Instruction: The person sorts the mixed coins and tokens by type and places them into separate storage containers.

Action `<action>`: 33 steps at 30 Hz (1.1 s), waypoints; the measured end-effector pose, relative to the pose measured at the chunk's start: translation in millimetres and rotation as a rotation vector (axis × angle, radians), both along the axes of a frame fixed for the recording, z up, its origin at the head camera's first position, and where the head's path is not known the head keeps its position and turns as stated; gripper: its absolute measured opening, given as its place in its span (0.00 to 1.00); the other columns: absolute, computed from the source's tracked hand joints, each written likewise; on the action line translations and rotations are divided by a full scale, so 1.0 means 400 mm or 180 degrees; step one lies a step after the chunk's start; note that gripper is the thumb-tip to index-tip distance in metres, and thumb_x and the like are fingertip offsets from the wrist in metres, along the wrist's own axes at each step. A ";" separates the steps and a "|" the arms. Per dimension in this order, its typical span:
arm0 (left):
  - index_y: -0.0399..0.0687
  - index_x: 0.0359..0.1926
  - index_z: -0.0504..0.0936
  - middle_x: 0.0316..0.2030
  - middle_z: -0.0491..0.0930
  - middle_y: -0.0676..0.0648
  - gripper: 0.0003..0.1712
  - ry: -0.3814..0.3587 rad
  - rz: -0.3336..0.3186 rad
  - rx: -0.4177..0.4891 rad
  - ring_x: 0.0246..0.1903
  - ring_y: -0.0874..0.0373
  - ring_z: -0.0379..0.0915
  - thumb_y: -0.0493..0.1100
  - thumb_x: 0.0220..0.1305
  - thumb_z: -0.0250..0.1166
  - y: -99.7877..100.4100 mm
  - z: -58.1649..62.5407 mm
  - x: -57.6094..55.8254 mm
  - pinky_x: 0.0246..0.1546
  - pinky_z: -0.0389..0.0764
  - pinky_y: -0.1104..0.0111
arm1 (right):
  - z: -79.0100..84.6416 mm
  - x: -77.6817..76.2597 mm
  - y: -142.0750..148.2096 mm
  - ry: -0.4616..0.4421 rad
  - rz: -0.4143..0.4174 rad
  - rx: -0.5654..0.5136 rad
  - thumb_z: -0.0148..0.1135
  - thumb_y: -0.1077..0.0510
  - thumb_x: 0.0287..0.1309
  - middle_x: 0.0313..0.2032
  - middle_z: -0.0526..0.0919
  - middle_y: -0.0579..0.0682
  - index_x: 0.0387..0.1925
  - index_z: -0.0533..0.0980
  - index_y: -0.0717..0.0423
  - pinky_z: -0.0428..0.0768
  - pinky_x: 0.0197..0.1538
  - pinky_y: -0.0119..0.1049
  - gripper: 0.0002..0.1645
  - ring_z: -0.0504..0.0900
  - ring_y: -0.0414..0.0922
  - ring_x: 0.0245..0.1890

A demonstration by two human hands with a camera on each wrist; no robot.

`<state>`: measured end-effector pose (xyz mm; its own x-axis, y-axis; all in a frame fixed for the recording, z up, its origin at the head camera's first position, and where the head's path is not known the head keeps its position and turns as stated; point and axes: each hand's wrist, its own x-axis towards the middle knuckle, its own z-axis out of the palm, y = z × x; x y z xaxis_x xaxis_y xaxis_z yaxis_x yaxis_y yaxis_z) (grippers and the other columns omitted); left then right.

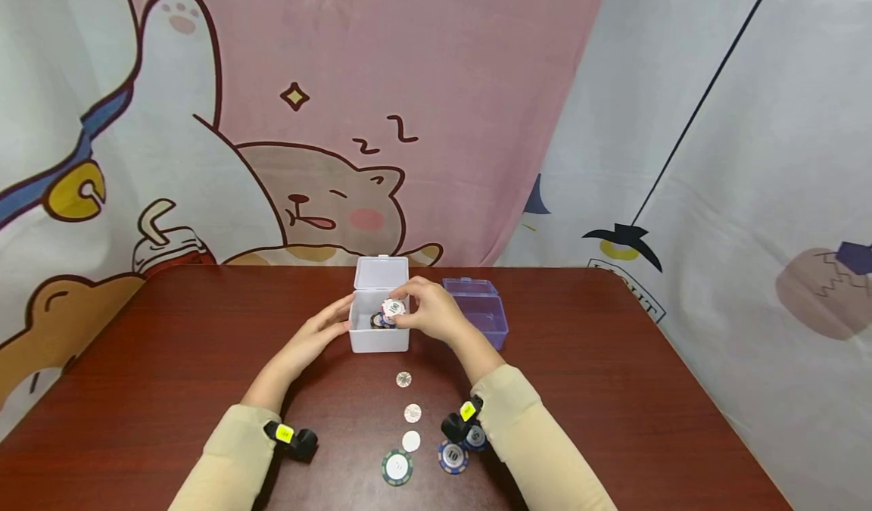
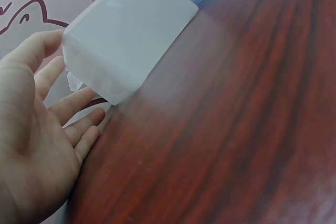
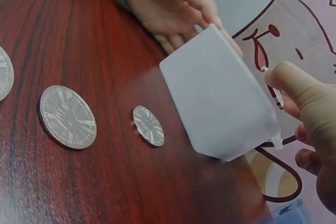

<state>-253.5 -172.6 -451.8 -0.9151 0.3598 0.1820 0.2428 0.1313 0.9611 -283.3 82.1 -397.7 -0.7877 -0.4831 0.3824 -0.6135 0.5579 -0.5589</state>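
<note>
A white lidded box stands on the table with its lid up. Against its left side rest the extended fingers of my left hand; the left wrist view shows that hand with thumb and fingertips at the box wall. My right hand pinches a poker chip marked 10 above the box's opening. Several darker chips lie inside, partly hidden. In the right wrist view, the pinched chip appears edge-on beside the box.
An open purple see-through box stands right of the white one. Toward the front lie three silvery coins, a green-rimmed chip and blue-rimmed chips, one partly behind the right wrist camera. A printed cloth hangs behind the table.
</note>
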 end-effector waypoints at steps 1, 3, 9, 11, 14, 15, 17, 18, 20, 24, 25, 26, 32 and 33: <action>0.43 0.72 0.58 0.67 0.61 0.34 0.31 0.0010 -0.0006 -0.0006 0.65 0.40 0.56 0.37 0.70 0.54 0.000 0.000 0.000 0.62 0.54 0.45 | -0.002 -0.002 -0.003 -0.0009 -0.0047 0.0041 0.77 0.56 0.40 0.34 0.79 0.43 0.41 0.84 0.52 0.70 0.32 0.32 0.21 0.77 0.49 0.32; 0.42 0.72 0.58 0.67 0.60 0.33 0.32 0.0015 -0.0013 0.0001 0.65 0.39 0.56 0.37 0.70 0.54 0.000 0.001 0.001 0.61 0.54 0.45 | -0.005 -0.006 -0.007 -0.0016 -0.0127 0.0112 0.77 0.54 0.41 0.35 0.79 0.42 0.41 0.84 0.51 0.70 0.31 0.31 0.20 0.77 0.47 0.31; 0.43 0.73 0.57 0.67 0.60 0.33 0.32 -0.0014 -0.0011 -0.0020 0.65 0.40 0.55 0.39 0.70 0.55 -0.003 0.004 0.005 0.61 0.54 0.44 | -0.015 -0.018 -0.018 -0.0030 -0.0325 0.0286 0.78 0.52 0.41 0.36 0.79 0.42 0.41 0.84 0.49 0.72 0.35 0.33 0.21 0.76 0.41 0.33; 0.44 0.73 0.57 0.67 0.60 0.34 0.32 -0.0023 -0.0006 -0.0035 0.65 0.40 0.55 0.39 0.70 0.55 -0.003 0.004 0.005 0.61 0.54 0.44 | -0.018 -0.021 -0.020 -0.0072 -0.0399 0.0369 0.78 0.50 0.41 0.37 0.80 0.40 0.41 0.84 0.46 0.72 0.36 0.33 0.21 0.76 0.40 0.34; 0.44 0.72 0.58 0.67 0.60 0.34 0.32 -0.0018 -0.0011 -0.0040 0.65 0.41 0.56 0.39 0.70 0.55 -0.002 0.003 0.003 0.61 0.54 0.44 | -0.021 -0.022 -0.024 -0.0135 -0.0491 0.0476 0.78 0.47 0.40 0.38 0.80 0.39 0.41 0.84 0.43 0.73 0.37 0.35 0.21 0.76 0.39 0.36; 0.44 0.72 0.58 0.67 0.60 0.34 0.32 -0.0017 -0.0011 -0.0037 0.65 0.41 0.55 0.39 0.70 0.55 -0.002 0.003 0.002 0.61 0.54 0.44 | -0.021 -0.021 -0.025 -0.0149 -0.0518 0.0505 0.78 0.47 0.40 0.38 0.80 0.39 0.41 0.84 0.43 0.73 0.37 0.35 0.21 0.76 0.39 0.36; 0.45 0.72 0.59 0.67 0.61 0.34 0.31 -0.0018 -0.0007 -0.0033 0.65 0.41 0.55 0.39 0.70 0.55 -0.001 0.002 0.001 0.62 0.53 0.44 | -0.021 -0.019 -0.027 -0.0151 -0.0554 0.0567 0.77 0.46 0.41 0.38 0.80 0.39 0.40 0.84 0.42 0.73 0.37 0.36 0.20 0.76 0.39 0.36; 0.45 0.72 0.59 0.67 0.61 0.34 0.31 -0.0020 -0.0004 -0.0034 0.65 0.41 0.55 0.39 0.70 0.55 -0.001 0.001 0.001 0.62 0.53 0.44 | -0.020 -0.018 -0.028 -0.0148 -0.0563 0.0585 0.77 0.46 0.41 0.38 0.80 0.39 0.40 0.84 0.42 0.73 0.36 0.36 0.20 0.76 0.39 0.36; 0.45 0.72 0.59 0.67 0.61 0.34 0.31 -0.0023 -0.0001 -0.0032 0.65 0.41 0.56 0.39 0.70 0.55 -0.001 0.002 0.001 0.62 0.53 0.45 | -0.017 -0.016 -0.030 -0.0138 -0.0576 0.0624 0.77 0.46 0.42 0.39 0.80 0.40 0.41 0.84 0.42 0.73 0.36 0.37 0.20 0.77 0.40 0.36; 0.44 0.72 0.59 0.67 0.61 0.34 0.31 -0.0018 -0.0013 -0.0019 0.65 0.40 0.56 0.39 0.70 0.55 -0.001 0.002 0.002 0.62 0.53 0.45 | -0.012 -0.011 -0.030 -0.0196 -0.0577 0.0644 0.75 0.46 0.45 0.42 0.80 0.41 0.45 0.83 0.44 0.74 0.39 0.38 0.22 0.77 0.41 0.39; 0.44 0.72 0.59 0.67 0.61 0.34 0.31 -0.0016 -0.0015 -0.0014 0.65 0.40 0.56 0.39 0.70 0.55 -0.001 0.001 0.003 0.62 0.53 0.45 | -0.011 -0.010 -0.029 -0.0214 -0.0576 0.0641 0.74 0.46 0.45 0.43 0.80 0.41 0.46 0.83 0.45 0.74 0.39 0.38 0.23 0.77 0.41 0.39; 0.44 0.72 0.58 0.67 0.61 0.34 0.32 -0.0017 -0.0014 -0.0015 0.65 0.40 0.56 0.39 0.70 0.55 -0.001 0.000 0.003 0.62 0.53 0.45 | -0.009 -0.009 -0.028 -0.0223 -0.0568 0.0629 0.74 0.46 0.46 0.44 0.80 0.42 0.46 0.83 0.45 0.74 0.39 0.39 0.23 0.77 0.41 0.39; 0.45 0.72 0.58 0.67 0.61 0.35 0.31 -0.0019 -0.0033 -0.0010 0.66 0.40 0.55 0.39 0.71 0.54 -0.004 -0.003 0.001 0.62 0.52 0.44 | 0.006 0.006 -0.017 -0.0173 -0.0477 0.0350 0.75 0.47 0.46 0.45 0.78 0.42 0.47 0.83 0.47 0.73 0.37 0.37 0.24 0.77 0.44 0.37; 0.45 0.72 0.58 0.67 0.61 0.35 0.31 -0.0017 -0.0038 -0.0008 0.66 0.40 0.55 0.39 0.71 0.54 -0.005 -0.003 0.001 0.62 0.52 0.44 | 0.009 0.010 -0.015 -0.0172 -0.0446 0.0281 0.75 0.48 0.46 0.45 0.78 0.43 0.47 0.82 0.47 0.72 0.36 0.37 0.24 0.77 0.46 0.37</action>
